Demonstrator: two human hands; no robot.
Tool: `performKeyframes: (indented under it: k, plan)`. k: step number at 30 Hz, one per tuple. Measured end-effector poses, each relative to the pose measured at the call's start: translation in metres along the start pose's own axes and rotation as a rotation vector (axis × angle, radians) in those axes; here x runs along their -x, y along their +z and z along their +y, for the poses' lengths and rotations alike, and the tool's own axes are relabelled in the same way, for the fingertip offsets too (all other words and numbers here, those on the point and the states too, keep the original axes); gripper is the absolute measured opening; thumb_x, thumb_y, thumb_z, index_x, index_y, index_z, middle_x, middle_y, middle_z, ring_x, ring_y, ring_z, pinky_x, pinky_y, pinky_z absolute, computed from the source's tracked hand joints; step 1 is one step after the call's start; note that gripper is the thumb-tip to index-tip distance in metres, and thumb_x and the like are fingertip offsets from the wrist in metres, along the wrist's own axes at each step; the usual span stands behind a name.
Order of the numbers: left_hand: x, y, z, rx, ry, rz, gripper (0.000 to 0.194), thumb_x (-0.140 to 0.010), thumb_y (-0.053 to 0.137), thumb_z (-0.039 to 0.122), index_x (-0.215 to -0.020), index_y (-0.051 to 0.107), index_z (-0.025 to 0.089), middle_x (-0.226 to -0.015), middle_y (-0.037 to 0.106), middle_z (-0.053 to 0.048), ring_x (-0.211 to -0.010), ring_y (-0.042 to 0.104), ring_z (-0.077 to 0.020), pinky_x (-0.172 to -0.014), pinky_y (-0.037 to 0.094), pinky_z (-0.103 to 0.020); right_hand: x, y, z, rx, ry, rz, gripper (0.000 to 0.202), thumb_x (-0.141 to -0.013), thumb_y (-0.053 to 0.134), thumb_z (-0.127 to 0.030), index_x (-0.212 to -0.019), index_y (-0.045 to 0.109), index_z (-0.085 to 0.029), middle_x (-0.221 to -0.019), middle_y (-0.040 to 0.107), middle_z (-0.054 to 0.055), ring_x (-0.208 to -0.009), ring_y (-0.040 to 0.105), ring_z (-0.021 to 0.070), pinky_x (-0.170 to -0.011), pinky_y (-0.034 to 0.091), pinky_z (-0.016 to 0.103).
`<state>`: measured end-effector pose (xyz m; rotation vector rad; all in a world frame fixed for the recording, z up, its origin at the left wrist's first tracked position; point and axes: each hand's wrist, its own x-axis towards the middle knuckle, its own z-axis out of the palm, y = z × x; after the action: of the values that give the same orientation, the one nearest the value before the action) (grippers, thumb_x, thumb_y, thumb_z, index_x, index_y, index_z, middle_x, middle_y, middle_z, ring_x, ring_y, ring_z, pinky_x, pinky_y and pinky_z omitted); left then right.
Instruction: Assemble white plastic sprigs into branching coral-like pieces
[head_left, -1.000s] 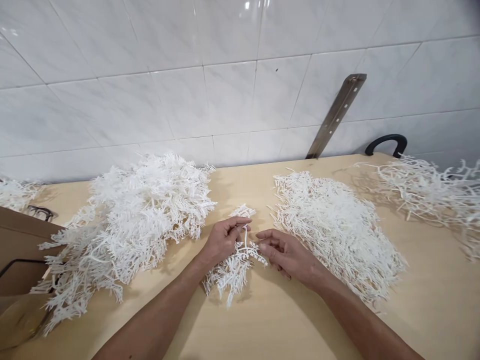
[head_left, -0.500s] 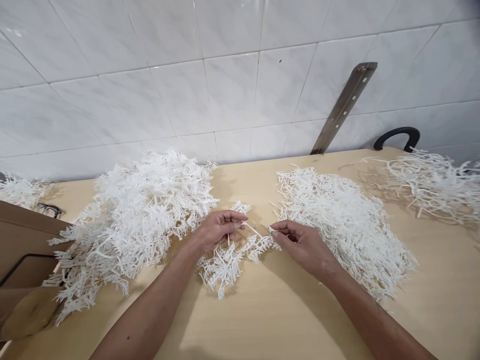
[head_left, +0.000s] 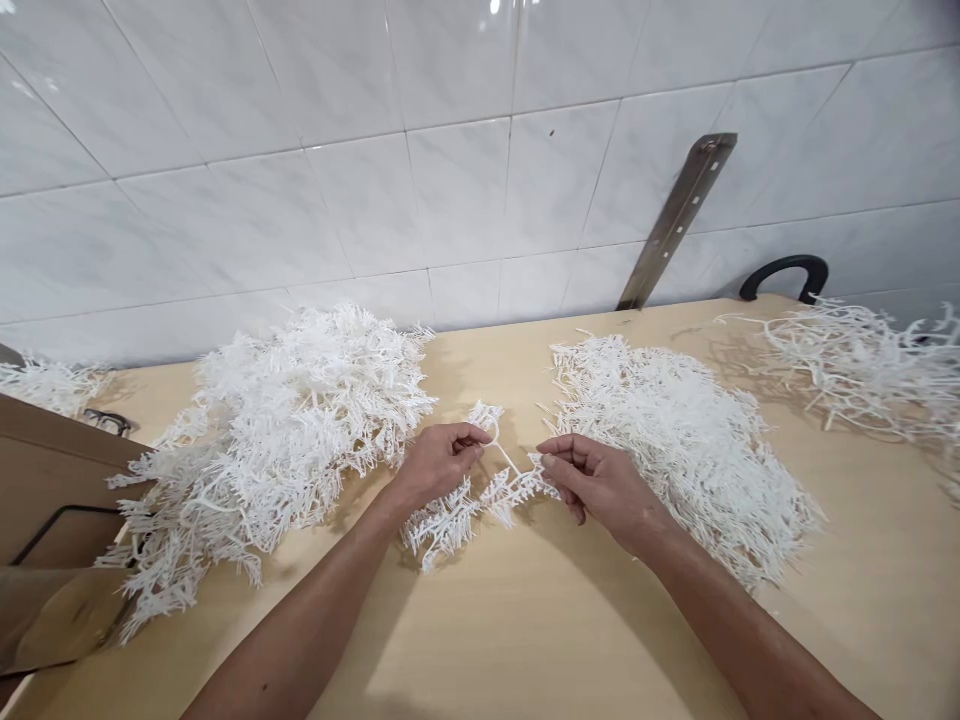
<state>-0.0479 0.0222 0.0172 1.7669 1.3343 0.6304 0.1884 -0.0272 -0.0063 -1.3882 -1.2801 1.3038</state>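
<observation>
A white branched plastic piece (head_left: 504, 492) with many small prongs lies between my hands, just above or on the table. My left hand (head_left: 441, 460) pinches its thin stem near a looped end with thumb and forefinger. From the other side, my right hand (head_left: 596, 482) has thumb and forefinger closed at the piece's right tip, its other fingers curled below. Left of my hands spreads a large heap of similar white branched pieces (head_left: 292, 420). Close behind my right hand is a flatter pile of small white prongs (head_left: 675, 440).
Long bare white stems (head_left: 862, 365) lie at the far right beside a black curved handle (head_left: 787, 265). A metal strip (head_left: 679, 220) leans on the tiled wall (head_left: 360, 200). A cardboard box (head_left: 60, 470) and glasses (head_left: 109, 420) are at left, on the wooden table (head_left: 510, 630).
The thin loose stem hanging below my left hand no longer shows. My right hand's lower fingers have spread slightly, and the view has shifted a little.
</observation>
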Motion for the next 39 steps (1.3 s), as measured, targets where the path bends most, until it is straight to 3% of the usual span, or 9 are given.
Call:
performKeyframes:
  k: [7, 8, 11, 14, 21, 27, 33, 36, 39]
  plan:
    - [0.026, 0.014, 0.033, -0.420, 0.369, 0.360, 0.027, -0.091, 0.049, 0.013, -0.105, 0.070, 0.018, -0.102, 0.070, -0.009, -0.099, 0.060, -0.0238, -0.091, 0.049, -0.041, 0.001, 0.011, 0.004, -0.016, 0.006, -0.052, 0.042, -0.084, 0.065, -0.056, -0.103, 0.066, -0.018, -0.062, 0.061, -0.002, -0.043, 0.053, 0.0115, -0.043, 0.047, 0.026]
    - [0.032, 0.019, 0.038, -0.410, 0.448, 0.362, 0.027, -0.092, 0.047, 0.013, -0.107, 0.069, 0.018, -0.101, 0.069, -0.010, -0.098, 0.059, -0.0234, -0.088, 0.050, -0.040, 0.001, 0.011, 0.004, -0.031, 0.010, -0.050, 0.042, -0.084, 0.064, -0.057, -0.102, 0.066, -0.019, -0.062, 0.062, -0.001, -0.045, 0.055, 0.0125, -0.045, 0.048, 0.026]
    - [0.045, 0.034, 0.047, -0.422, 0.558, 0.164, 0.035, -0.088, 0.046, 0.006, -0.114, 0.064, 0.020, -0.102, 0.066, -0.010, -0.098, 0.057, -0.0233, -0.084, 0.051, -0.037, 0.001, 0.011, 0.000, -0.100, 0.017, -0.062, 0.043, -0.084, 0.064, -0.060, -0.097, 0.067, -0.019, -0.061, 0.063, 0.000, -0.051, 0.060, 0.0156, -0.050, 0.051, 0.028]
    - [0.048, 0.045, 0.042, -0.466, 0.532, 0.097, 0.047, -0.075, 0.047, -0.002, -0.116, 0.059, 0.019, -0.106, 0.065, -0.010, -0.102, 0.056, -0.0252, -0.087, 0.051, -0.040, 0.001, 0.009, -0.003, -0.150, 0.027, -0.070, 0.043, -0.083, 0.065, -0.060, -0.094, 0.067, -0.018, -0.065, 0.066, 0.001, -0.056, 0.063, 0.0158, -0.055, 0.052, 0.028]
    - [0.039, 0.051, 0.024, -0.586, 0.460, 0.090, 0.039, -0.076, 0.055, 0.007, -0.112, 0.055, 0.020, -0.109, 0.064, -0.010, -0.104, 0.054, -0.0282, -0.086, 0.047, -0.045, 0.002, 0.005, -0.008, -0.155, 0.068, -0.095, 0.043, -0.084, 0.066, -0.058, -0.097, 0.067, -0.016, -0.068, 0.068, 0.002, -0.054, 0.063, 0.0128, -0.056, 0.052, 0.027]
    - [0.036, 0.055, 0.019, -0.601, 0.459, 0.183, 0.033, -0.083, 0.051, 0.006, -0.113, 0.056, 0.018, -0.098, 0.068, -0.009, -0.095, 0.057, -0.0259, -0.081, 0.047, -0.040, 0.003, 0.005, -0.009, -0.194, 0.027, -0.090, 0.039, -0.083, 0.068, -0.054, -0.098, 0.067, -0.018, -0.094, 0.073, 0.009, -0.062, 0.062, 0.0126, -0.048, 0.051, 0.024]
    - [0.033, 0.053, 0.013, -0.463, 0.511, 0.257, 0.024, -0.091, 0.046, 0.012, -0.107, 0.062, 0.020, -0.092, 0.070, -0.007, -0.085, 0.062, -0.0210, -0.078, 0.045, -0.034, 0.001, 0.004, -0.002, -0.239, -0.015, -0.066, 0.038, -0.083, 0.070, -0.047, -0.107, 0.064, -0.018, -0.094, 0.073, 0.008, -0.062, 0.061, 0.0133, -0.048, 0.052, 0.025]
    - [0.032, 0.050, 0.016, -0.315, 0.418, 0.245, 0.020, -0.094, 0.044, 0.017, -0.099, 0.063, 0.020, -0.082, 0.067, -0.004, -0.075, 0.059, -0.0175, -0.070, 0.043, -0.029, 0.002, 0.005, -0.003, -0.186, -0.068, -0.071, 0.039, -0.083, 0.070, -0.046, -0.109, 0.063, -0.018, -0.085, 0.070, 0.005, -0.062, 0.062, 0.0144, -0.049, 0.053, 0.026]
    - [0.029, 0.046, 0.019, -0.114, 0.216, 0.194, 0.019, -0.095, 0.046, 0.028, -0.086, 0.060, 0.019, -0.067, 0.057, 0.001, -0.060, 0.050, -0.0127, -0.058, 0.036, -0.025, 0.003, 0.007, -0.007, -0.054, -0.081, -0.007, 0.038, -0.082, 0.070, -0.044, -0.108, 0.063, -0.018, -0.077, 0.064, 0.002, -0.060, 0.061, 0.0144, -0.048, 0.053, 0.027]
